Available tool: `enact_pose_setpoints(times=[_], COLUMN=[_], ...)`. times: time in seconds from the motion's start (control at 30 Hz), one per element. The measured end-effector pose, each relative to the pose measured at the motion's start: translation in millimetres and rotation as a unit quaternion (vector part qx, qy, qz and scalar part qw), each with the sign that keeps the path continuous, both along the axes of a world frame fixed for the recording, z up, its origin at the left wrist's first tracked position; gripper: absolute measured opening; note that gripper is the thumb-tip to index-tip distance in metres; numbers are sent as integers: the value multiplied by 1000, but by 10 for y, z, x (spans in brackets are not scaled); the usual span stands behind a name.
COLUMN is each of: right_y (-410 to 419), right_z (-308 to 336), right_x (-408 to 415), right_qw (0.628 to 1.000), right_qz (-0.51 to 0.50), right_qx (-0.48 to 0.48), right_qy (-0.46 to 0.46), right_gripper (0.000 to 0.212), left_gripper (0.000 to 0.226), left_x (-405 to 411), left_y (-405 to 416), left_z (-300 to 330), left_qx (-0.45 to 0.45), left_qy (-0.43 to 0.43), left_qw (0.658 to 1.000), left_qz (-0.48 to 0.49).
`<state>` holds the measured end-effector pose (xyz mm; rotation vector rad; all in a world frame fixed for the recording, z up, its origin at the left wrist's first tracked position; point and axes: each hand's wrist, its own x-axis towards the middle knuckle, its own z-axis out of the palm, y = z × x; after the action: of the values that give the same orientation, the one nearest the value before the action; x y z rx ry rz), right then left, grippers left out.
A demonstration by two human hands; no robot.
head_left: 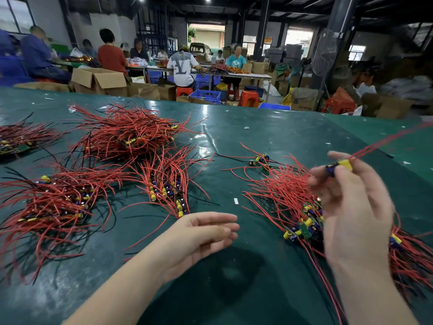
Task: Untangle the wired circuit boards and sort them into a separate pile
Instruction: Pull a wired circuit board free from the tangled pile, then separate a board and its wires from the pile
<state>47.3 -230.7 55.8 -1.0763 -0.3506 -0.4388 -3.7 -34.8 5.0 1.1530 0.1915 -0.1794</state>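
Left hand (201,233) hovers low over the green table (269,137), fingers loose and holding nothing; right hand (351,207) pinches one wired circuit board (341,165) above the tangled pile (288,200). No readable lettering.

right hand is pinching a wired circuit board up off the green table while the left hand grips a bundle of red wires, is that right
Not quite. The head view shows the left hand open and holding nothing, fingers relaxed above the green table. The rest stands: the right hand pinches a wired circuit board raised off the table.
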Motion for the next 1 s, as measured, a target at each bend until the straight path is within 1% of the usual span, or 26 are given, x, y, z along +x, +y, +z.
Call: enact_pose_setpoints(times=[0.03,0.07,0.13,0.17,0.2,0.27,0.37,0.43,0.5,0.53,0.63,0.73,0.77,0.8,0.83,0.87,0.93,0.97,1.0], right_y=[-70,-131,-222,-255,-275,-302,-369,-407,-430,-431,-405,-363,-351,-340,-326,-310,-272,-252,-232], right_z=[-2,-6,-31,-46,-58,-87,-151,-166,-166,-164,-178,-208,-212,-212,-210,-210,-221,-226,-229], right_x=[20,40,89,114,136,178,219,225,236,242,252,251,247,241,233,225,212,204,193], right_qw=[995,978,913,879,853,813,757,713,669,654,638,636,641,648,653,654,644,636,628], right_qz=[-65,-134,-245,-281,-301,-312,-300,-308,-327,-337,-350,-355,-358,-360,-362,-360,-342,-328,-315], right_qx=[-71,-156,-323,-383,-426,-490,-569,-612,-648,-658,-668,-670,-664,-658,-654,-656,-677,-691,-704], right_qy=[-16,-31,-43,-29,-5,46,113,149,160,161,156,144,137,130,119,108,97,99,104], right_gripper=[15,14,14,15,14,9,9,8,13,16,26,28,28,28,28,27,24,23,23], left_gripper=[26,27,31,33,34,34,34,30,26,25,23,24,24,25,26,26,19,15,10], left_x=[4,7,16,20,21,21,19,21,30,33,34,21,18,15,15,14,3,-6,-15], left_y=[7,16,34,41,52,77,132,174,222,251,343,427,454,485,515,549,579,574,567], left_z=[9,19,47,61,71,84,101,118,138,148,184,202,204,198,187,167,125,101,82], left_qx=[-5,-10,-18,-19,-18,-19,-11,4,11,6,-8,17,38,81,156,259,460,531,581], left_qy=[3,4,2,0,-3,-12,-31,-50,-72,-83,-119,-149,-154,-155,-151,-140,-111,-96,-85], left_qw=[1000,1000,999,999,999,998,995,990,983,980,966,950,944,936,922,896,826,792,765], left_qz=[7,16,34,42,48,62,98,134,167,183,229,273,289,306,322,332,308,285,267])
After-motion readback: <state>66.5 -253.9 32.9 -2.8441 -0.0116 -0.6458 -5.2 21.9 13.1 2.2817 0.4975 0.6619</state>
